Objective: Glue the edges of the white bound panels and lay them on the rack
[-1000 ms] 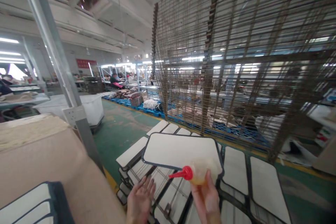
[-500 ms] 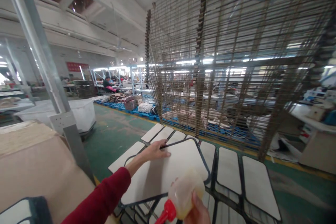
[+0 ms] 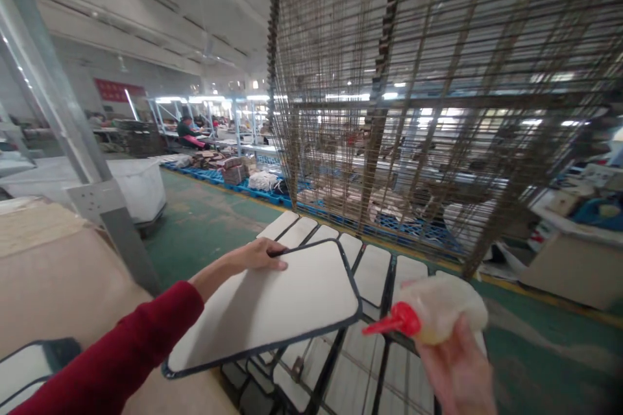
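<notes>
My left hand (image 3: 265, 254) grips the far edge of a flat white panel (image 3: 292, 298) with rounded corners and a dark border; its thumb lies on the white face. The panel is tilted above rows of similar pieces. In my right hand (image 3: 462, 363) is a cloudy squeeze bottle (image 3: 450, 305) with a red nozzle cap (image 3: 403, 320), held on its side. The nozzle points left, just right of the panel's near right corner, apart from it. Below and behind lie several white panels with dark edges (image 3: 374, 272) on a wire rack.
A tall wire rack frame (image 3: 379, 142) stands beyond the panels. To the left are a metal post (image 3: 87, 142), a tan-covered stack (image 3: 43, 272) and a white bin (image 3: 141, 188). Blue pallets (image 3: 265, 194) hold piled goods. A person (image 3: 187, 133) sits far off.
My left hand and the panel have shifted left in view. The bottle has moved right, away from over the panel, and its nozzle has swung from downward to pointing left.
</notes>
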### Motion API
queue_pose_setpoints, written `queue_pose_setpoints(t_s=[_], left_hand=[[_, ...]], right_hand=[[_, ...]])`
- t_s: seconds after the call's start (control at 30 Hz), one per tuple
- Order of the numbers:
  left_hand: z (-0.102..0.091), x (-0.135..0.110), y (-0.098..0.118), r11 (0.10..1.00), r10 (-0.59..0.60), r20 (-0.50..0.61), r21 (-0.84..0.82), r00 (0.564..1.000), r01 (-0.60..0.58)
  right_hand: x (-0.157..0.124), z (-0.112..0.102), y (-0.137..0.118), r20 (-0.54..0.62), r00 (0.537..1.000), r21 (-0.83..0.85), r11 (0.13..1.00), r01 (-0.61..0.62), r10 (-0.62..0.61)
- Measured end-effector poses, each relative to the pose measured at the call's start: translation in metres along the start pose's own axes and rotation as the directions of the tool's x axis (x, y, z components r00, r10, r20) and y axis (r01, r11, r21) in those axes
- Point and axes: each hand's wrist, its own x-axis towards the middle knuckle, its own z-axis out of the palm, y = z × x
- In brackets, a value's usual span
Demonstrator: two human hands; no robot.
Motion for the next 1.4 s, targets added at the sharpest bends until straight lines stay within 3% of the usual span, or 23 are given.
queue_pose_setpoints(t_s=[0.1,0.3,0.47,0.73,1.03,1.4], left_hand=[[-0.002,-0.016,0.003,0.999,-0.014,0.087,-0.039,0.996,0.017],[-0.007,-0.034,0.009,0.998,0.015,0.181,-0.056,0.983,-0.005],[-0.008,-0.042,0.015,0.994,0.000,0.233,-0.110,0.973,0.026],[-0.007,-0.046,0.021,0.992,-0.007,0.262,-0.120,0.965,0.040],[-0.006,-0.045,0.024,0.989,-0.011,0.291,-0.135,0.957,0.052],[-0.007,-0.047,0.022,0.986,-0.001,0.276,-0.161,0.961,0.048]], right_hand=[[0.024,0.025,-0.022,-0.063,0.992,-0.077,0.992,0.105,-0.110],[0.040,0.042,-0.024,0.086,0.987,-0.175,0.973,0.149,-0.136],[0.040,0.045,-0.024,0.176,0.982,-0.199,0.974,0.109,-0.074],[0.034,0.045,-0.027,0.256,0.963,-0.241,0.960,0.145,-0.081],[0.026,0.038,-0.033,0.265,0.963,-0.266,0.956,0.121,-0.048],[0.018,0.034,-0.036,0.365,0.928,-0.238,0.957,0.163,-0.068]])
